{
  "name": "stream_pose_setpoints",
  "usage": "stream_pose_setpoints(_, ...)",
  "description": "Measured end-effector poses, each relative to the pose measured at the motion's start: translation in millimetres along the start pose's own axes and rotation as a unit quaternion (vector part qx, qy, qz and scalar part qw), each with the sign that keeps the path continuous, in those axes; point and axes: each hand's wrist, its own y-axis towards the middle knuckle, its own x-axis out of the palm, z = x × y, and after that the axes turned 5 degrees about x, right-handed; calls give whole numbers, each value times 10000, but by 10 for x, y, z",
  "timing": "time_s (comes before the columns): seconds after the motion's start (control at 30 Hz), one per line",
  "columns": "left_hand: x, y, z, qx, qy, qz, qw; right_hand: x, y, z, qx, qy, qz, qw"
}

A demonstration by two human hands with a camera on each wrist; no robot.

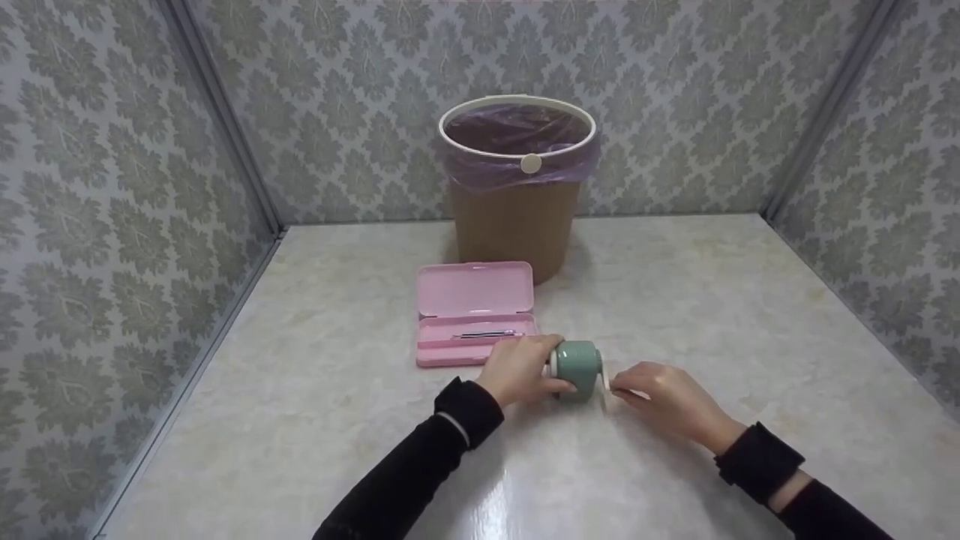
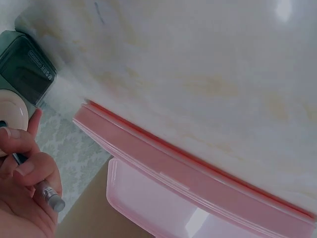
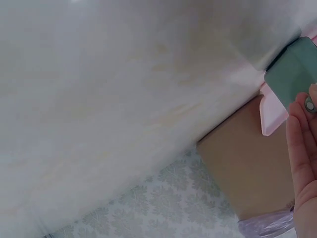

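A green crank pencil sharpener [image 1: 577, 370] stands on the table, its pale front ring [image 2: 14, 111] facing left. My left hand [image 1: 523, 369] is against that side; in the left wrist view its fingers curl round a pencil [image 2: 52, 199] whose tip end runs into the ring. The pencil's grey eraser end sticks out past the palm. My right hand [image 1: 670, 399] pinches the end of the pale crank handle [image 1: 606, 375] on the other side. In the right wrist view the handle's knob [image 3: 310, 105] shows between the fingers, beside the sharpener's green body [image 3: 292, 72].
Behind my left hand lies an open pink pencil case [image 1: 475, 289] with several thin pencils [image 1: 487, 334] in its tray. A brown bin [image 1: 516, 225] lined with a purple bag stands at the back. Patterned walls [image 1: 360, 112] enclose the table on three sides.
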Motion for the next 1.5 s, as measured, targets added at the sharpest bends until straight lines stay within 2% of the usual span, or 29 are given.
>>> stream_pose_setpoints(0.43, -16, 2, -10, 15, 28, 1, 10000, -70, 31, -30, -80, -225, 181, 9996)
stream_pose_setpoints(0.8, -12, 26, -12, 114, 248, 40, 9996, -137, 137, 22, 16, -216, 612, 9979)
stream_pose_setpoints(0.97, 13, 27, 2, 204, 349, 81, 9991, -152, 199, 62, 342, -184, 659, 9971)
stream_pose_setpoints(1.17, 25, 19, 9, 225, 260, 131, 9993, -160, 326, 118, 721, -159, 512, 9960)
stream_pose_setpoints(1.5, 42, 9, 8, 209, 115, 206, 9995, -117, 435, 149, 1087, -408, 227, 9930)
